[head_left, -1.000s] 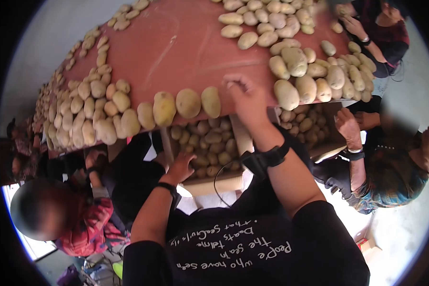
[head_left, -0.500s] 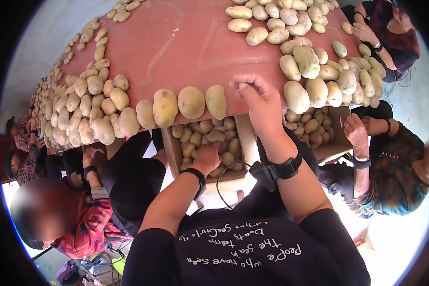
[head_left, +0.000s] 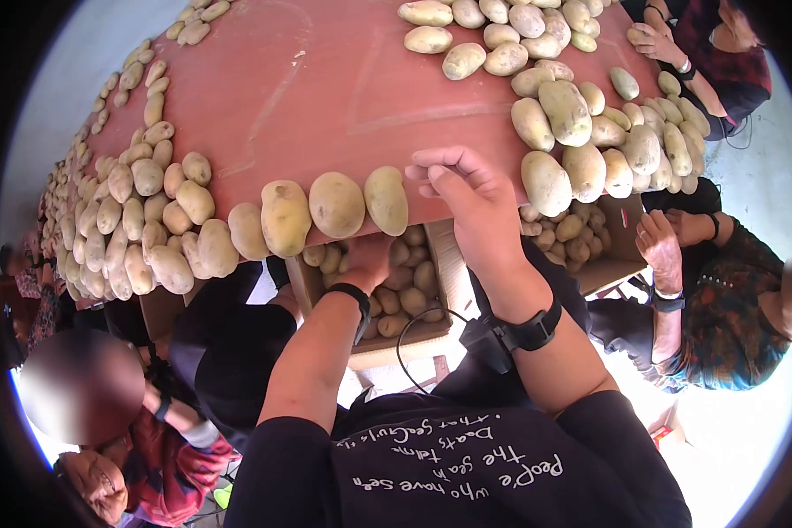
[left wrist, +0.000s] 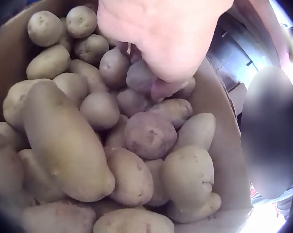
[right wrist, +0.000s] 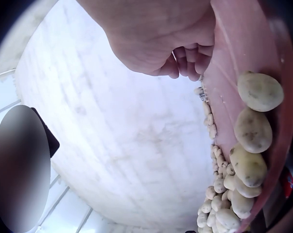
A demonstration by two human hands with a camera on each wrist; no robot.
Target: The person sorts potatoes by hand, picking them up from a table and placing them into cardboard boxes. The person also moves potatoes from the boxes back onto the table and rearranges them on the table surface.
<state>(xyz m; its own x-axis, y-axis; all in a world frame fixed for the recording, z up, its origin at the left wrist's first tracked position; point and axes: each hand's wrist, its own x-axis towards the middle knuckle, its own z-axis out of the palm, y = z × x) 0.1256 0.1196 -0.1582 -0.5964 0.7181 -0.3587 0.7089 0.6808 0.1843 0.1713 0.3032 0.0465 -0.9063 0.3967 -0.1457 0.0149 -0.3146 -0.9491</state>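
My left hand (head_left: pixel 371 257) reaches down into a cardboard box (left wrist: pixel 219 111) of potatoes below the table edge. In the left wrist view its fingers and thumb curl about a greyish potato (left wrist: pixel 140 76) near the far wall of the box; the palm hides part of it. A large oblong potato (left wrist: pixel 64 141) lies on top of the heap. Above the table's front edge hovers my right hand (head_left: pixel 475 194), its fingers loosely bent and nothing in them. Just left of it, a row of potatoes stands along the edge, ending with an oval potato (head_left: pixel 386 201).
On the red table (head_left: pixel 352 106) lie a potato pile (head_left: pixel 132 211) at left and another potato group (head_left: pixel 607 141) at right. A second box (head_left: pixel 603 251) of potatoes stands to the right. People sit on both sides, one person's hand (head_left: pixel 658 242) close to that box.
My left hand has moved from the near left side of the box to deeper inside, toward its far side. The right hand stays over the table edge with fingers loosely bent.
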